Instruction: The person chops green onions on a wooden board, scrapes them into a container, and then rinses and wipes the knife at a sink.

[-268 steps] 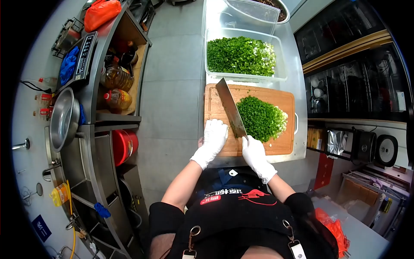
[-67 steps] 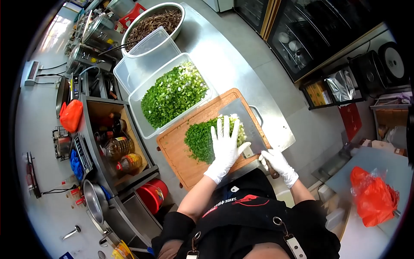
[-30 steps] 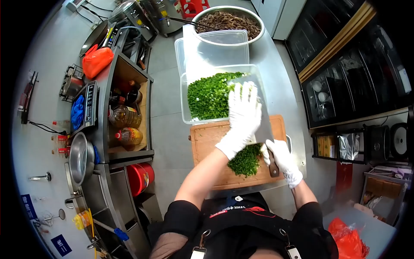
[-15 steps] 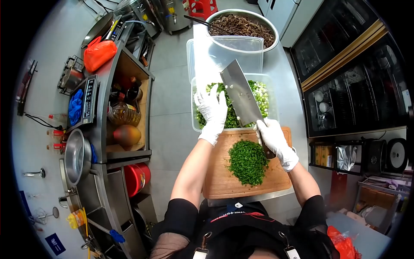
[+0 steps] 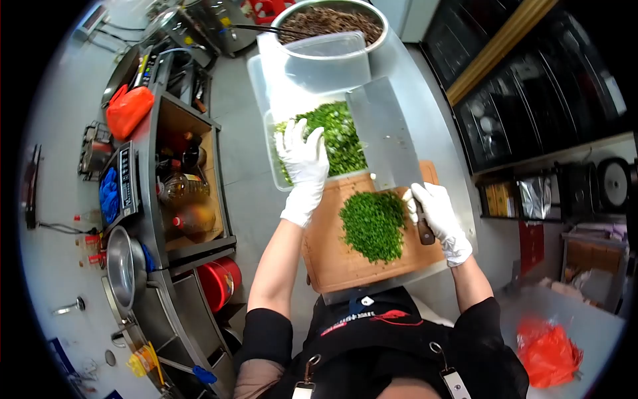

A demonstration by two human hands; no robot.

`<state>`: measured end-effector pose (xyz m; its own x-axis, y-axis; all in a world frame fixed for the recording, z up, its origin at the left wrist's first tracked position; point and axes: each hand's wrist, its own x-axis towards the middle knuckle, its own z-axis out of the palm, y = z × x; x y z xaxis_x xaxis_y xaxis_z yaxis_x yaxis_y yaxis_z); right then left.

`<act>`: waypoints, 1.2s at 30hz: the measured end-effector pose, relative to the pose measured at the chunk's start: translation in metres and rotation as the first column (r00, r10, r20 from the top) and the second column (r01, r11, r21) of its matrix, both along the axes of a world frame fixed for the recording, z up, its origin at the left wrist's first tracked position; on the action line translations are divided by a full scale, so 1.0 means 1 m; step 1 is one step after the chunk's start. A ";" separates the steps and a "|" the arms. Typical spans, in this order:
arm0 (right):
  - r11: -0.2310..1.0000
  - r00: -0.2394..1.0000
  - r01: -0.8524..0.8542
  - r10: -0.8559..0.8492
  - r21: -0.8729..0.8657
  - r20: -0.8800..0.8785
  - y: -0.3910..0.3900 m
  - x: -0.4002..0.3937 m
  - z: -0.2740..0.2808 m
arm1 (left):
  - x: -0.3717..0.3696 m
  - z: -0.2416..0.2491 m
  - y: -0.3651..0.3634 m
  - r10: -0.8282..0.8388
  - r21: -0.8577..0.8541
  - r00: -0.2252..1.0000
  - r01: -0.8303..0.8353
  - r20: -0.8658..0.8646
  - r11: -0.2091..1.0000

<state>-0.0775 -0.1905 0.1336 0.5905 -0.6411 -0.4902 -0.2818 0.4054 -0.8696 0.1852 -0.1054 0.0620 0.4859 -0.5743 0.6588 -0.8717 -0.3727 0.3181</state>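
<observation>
My right hand (image 5: 438,216), in a white glove, grips the dark handle of a cleaver (image 5: 385,136). The broad blade points away from me, flat face up, over the right side of a clear plastic container (image 5: 271,154), with a few bits stuck on it. Chopped green herbs (image 5: 342,136) fill the container. Over its left part, my gloved left hand (image 5: 304,163) is held with fingers spread, holding nothing. Nearer to me, a pile of finely chopped greens (image 5: 373,227) lies on a wooden cutting board (image 5: 325,263).
Behind the container lies a clear plastic lid (image 5: 319,63). A large metal bowl (image 5: 380,40) of brown strips with dark chopsticks (image 5: 262,28) stands at the table's far end. Shelving with bottles (image 5: 181,189) is at left; a dark glass-front cabinet (image 5: 531,86) at right.
The view has turned and shifted, so the scene sits further left. The cleaver lies flatter and covers the container's right side. My left hand stays over the container, fingers more spread.
</observation>
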 end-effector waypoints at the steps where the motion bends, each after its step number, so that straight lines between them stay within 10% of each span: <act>1: 0.999 0.999 0.003 -0.004 -0.033 -0.034 0.003 -0.022 -0.006 | -0.016 0.008 0.010 -0.075 -0.052 0.996 0.073 -0.041 0.996; 9: 0.960 0.956 0.271 -0.258 0.078 -0.142 0.070 -0.169 -0.072 | -0.167 -0.054 0.123 -0.362 0.078 0.865 0.411 -0.347 0.908; 18: 0.902 0.929 0.370 -0.351 0.224 -0.121 0.122 -0.195 -0.118 | -0.202 -0.066 0.112 -0.279 0.384 0.901 0.399 -0.333 0.833; 36: 0.899 0.964 0.239 -0.264 0.366 0.020 0.192 -0.116 -0.140 | -0.205 -0.064 0.083 -0.327 0.183 0.842 0.436 -0.429 0.881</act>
<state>-0.1938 0.0019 -0.0063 0.4726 -0.5619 -0.6790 -0.0754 0.7418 -0.6664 -0.0200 -0.0220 -0.0022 0.3684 -0.8898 0.2694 -0.7953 -0.1515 0.5870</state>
